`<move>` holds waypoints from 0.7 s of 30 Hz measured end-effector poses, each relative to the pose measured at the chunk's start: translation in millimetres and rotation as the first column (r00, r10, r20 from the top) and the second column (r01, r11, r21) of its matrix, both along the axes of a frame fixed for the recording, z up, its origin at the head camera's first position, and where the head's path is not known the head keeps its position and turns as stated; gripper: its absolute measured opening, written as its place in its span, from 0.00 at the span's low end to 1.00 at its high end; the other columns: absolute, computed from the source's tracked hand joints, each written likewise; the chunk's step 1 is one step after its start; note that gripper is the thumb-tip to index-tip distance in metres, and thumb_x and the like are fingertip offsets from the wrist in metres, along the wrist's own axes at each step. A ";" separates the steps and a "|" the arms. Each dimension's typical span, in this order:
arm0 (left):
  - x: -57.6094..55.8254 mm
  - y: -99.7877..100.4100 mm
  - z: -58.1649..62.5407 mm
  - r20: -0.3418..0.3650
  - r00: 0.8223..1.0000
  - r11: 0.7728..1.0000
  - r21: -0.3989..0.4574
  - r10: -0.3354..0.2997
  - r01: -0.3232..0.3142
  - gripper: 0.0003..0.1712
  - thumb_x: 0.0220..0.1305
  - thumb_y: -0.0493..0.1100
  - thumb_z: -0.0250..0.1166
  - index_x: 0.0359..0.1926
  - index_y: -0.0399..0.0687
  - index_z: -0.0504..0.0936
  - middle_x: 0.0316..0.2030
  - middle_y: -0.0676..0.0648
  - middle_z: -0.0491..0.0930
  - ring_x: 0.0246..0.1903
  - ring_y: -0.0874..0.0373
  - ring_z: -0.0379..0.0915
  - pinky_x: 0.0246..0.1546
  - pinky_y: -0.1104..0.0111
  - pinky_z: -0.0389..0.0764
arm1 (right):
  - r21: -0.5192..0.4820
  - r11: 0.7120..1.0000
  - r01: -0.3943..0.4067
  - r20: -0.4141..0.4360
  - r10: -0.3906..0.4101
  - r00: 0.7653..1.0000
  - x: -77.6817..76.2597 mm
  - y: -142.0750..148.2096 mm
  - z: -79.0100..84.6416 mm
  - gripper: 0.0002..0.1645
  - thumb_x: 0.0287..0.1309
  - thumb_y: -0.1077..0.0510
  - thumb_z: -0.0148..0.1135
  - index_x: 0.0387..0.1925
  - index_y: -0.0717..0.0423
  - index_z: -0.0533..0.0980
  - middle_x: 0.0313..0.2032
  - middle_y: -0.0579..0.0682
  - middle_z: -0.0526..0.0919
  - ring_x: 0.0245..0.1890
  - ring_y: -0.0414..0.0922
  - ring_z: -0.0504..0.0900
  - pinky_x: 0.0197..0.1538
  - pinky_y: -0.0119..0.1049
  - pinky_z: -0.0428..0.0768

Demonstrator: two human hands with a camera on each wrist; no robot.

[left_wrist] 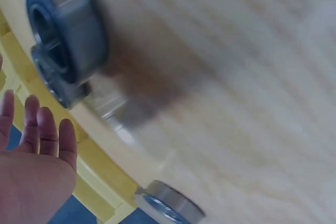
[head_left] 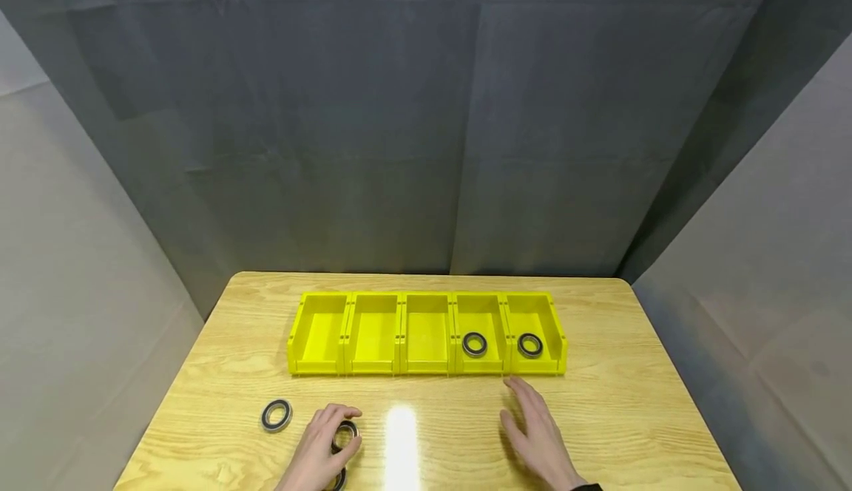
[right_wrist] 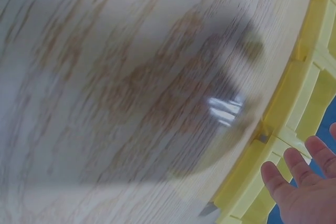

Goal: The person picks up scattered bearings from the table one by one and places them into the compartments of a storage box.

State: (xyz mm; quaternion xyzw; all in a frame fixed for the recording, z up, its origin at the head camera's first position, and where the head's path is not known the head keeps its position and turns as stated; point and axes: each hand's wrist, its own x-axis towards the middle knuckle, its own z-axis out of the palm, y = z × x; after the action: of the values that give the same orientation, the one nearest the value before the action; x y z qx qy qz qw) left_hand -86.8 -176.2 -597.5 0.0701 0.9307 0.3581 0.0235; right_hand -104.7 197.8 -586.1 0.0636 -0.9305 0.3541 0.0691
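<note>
On my feed, the left wrist view clears up what the head view leaves uncertain: the left hand [head_left: 318,448] has straight fingers gripping nothing, apart from the near bearing [left_wrist: 81,30] and another partly behind it. My right hand [head_left: 538,439], fingers loosely extended, holds nothing above the wood-grain table [head_left: 639,402]. Grey cloth [head_left: 333,121] hangs behind. Of five yellow bins [head_left: 427,367], the two rightmost each contain one bearing.

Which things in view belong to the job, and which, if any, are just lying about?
Job, apparently:
- yellow bins
- bearing in rightmost bin
- bearing in next bin
- far-left bearing
- bearing at left hand's fingers
- partly hidden bearing beside that hand

Surroundings, no strays seen:
- table
- grey drapes
</note>
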 end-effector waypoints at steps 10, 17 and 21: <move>0.9 -5.9 -12.1 0.099 0.995 1.000 -0.017 -0.012 0.014 0.24 0.56 0.44 0.74 0.54 0.51 0.80 0.50 0.45 0.72 0.50 0.47 0.67 0.43 0.52 0.78 | -0.002 1.000 0.004 -0.007 -0.004 1.000 -0.2 -1.2 2.0 0.32 0.64 0.61 0.63 0.68 0.61 0.69 0.70 0.63 0.70 0.70 0.62 0.69 0.68 0.64 0.70; 0.3 -8.8 -12.7 0.090 0.995 0.998 -0.040 -0.038 0.042 0.23 0.52 0.40 0.75 0.51 0.52 0.81 0.47 0.47 0.74 0.45 0.52 0.66 0.38 0.65 0.72 | 0.014 1.000 0.003 -0.037 -0.002 0.999 -0.7 -1.8 0.4 0.31 0.63 0.61 0.64 0.67 0.61 0.70 0.68 0.64 0.71 0.68 0.62 0.70 0.66 0.64 0.72; -1.2 -7.4 -12.3 0.084 0.996 0.997 -0.066 -0.029 0.034 0.23 0.52 0.41 0.75 0.51 0.52 0.82 0.46 0.48 0.75 0.44 0.54 0.66 0.38 0.67 0.71 | 0.019 1.000 -0.001 -0.050 0.002 0.999 -1.2 -2.5 0.6 0.31 0.63 0.61 0.64 0.66 0.62 0.71 0.68 0.64 0.72 0.67 0.62 0.71 0.65 0.64 0.73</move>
State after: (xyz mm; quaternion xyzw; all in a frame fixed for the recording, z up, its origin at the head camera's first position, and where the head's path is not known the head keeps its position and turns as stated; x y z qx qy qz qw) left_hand -87.9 -183.6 -609.8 0.0690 0.9393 0.3286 0.0700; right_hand -106.0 195.3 -585.5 0.0736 -0.9318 0.3435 0.0915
